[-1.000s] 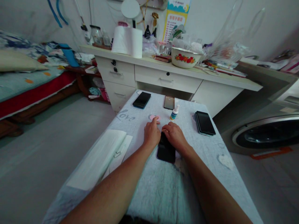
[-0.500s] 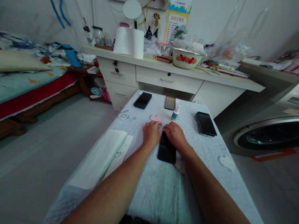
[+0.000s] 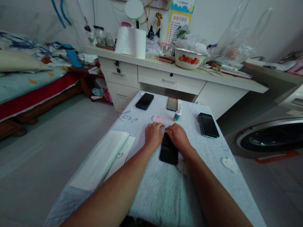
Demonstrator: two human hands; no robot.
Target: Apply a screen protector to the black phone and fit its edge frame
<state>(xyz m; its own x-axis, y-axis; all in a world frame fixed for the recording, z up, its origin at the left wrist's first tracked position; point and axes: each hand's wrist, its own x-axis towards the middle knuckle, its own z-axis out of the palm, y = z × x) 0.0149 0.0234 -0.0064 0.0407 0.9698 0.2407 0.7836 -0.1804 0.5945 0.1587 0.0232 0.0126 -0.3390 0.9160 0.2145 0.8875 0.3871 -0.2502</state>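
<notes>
- At 9 o'clock from the middle phone (image 3: 169, 153), white paper (image 3: 101, 157) is spread on the cloth-covered table (image 3: 161, 195).
- At 11 o'clock, towards the far edge, a dark phone (image 3: 145, 101) is laid flat.
- At 11 o'clock, much closer, the left hand (image 3: 153, 135) is placed beside the middle phone's far end, fingers loosely bent and pointed inward; whether anything is held cannot be told.
- Just beyond its fingers, a pink heart (image 3: 158, 119) can be seen.
- The middle phone itself is laid flat, screen up, between the hands, its near end left uncovered.
- At 12 o'clock, a brown-edged phone case (image 3: 172, 104) is placed at the far side.
- At 1 o'clock, the right hand (image 3: 177, 136) is curled over the middle phone's far end; its fingertips are partly hidden, so any grip cannot be told.
- Just past 12 o'clock, a small bottle (image 3: 177, 114) is stood beyond that hand.
- At 2 o'clock, phones are stacked (image 3: 209, 125).
</notes>
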